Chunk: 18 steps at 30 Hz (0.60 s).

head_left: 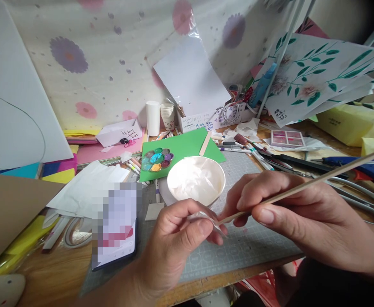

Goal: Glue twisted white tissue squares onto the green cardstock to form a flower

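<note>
My left hand (180,238) pinches a small crumpled piece of white tissue (203,218) between thumb and fingers. In my right hand (289,209) a thin wooden stick (318,178) lies slanted, its lower tip meeting the tissue and its other end pointing up to the right. Just behind both hands stands a white paper bowl (196,179) with crumpled white tissue inside. Beyond it, on a green sheet (182,147), sit a flower-shaped paint palette (157,159) with several colours and a flat wooden craft stick (205,143).
A grey cutting mat (235,260) lies under the hands. To the left are a phone (115,230) and white paper sheets (87,187). Scissors (360,196), a blue glue gun (372,170) and several markers (257,155) lie right. Paper cups (167,116) stand at the back.
</note>
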Tool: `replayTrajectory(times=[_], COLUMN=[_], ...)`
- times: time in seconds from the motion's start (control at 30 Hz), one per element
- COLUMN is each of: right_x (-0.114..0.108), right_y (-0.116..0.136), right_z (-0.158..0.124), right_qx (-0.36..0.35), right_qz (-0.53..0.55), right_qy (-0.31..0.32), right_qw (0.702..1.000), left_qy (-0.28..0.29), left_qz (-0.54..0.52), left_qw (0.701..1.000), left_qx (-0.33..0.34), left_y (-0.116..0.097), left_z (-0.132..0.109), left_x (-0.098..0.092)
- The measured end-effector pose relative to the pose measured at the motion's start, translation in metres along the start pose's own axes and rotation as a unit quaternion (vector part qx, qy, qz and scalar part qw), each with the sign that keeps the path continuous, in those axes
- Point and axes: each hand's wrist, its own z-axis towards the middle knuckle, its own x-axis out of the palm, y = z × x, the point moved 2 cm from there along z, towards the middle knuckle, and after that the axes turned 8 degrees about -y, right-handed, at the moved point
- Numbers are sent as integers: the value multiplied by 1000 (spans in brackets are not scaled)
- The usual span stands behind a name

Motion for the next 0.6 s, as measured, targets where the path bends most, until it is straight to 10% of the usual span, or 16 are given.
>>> replayTrajectory(times=[0.6], right_x=[1], right_y=[0], right_z=[-2], right_qx=[-46], right_qz=[-25], right_qy=[-29], right_qw=[998], left_qy=[-44], left_qz=[183], left_qw=[974], left_qx=[129], left_y=[-4], left_z=[-5], left_x=[-2])
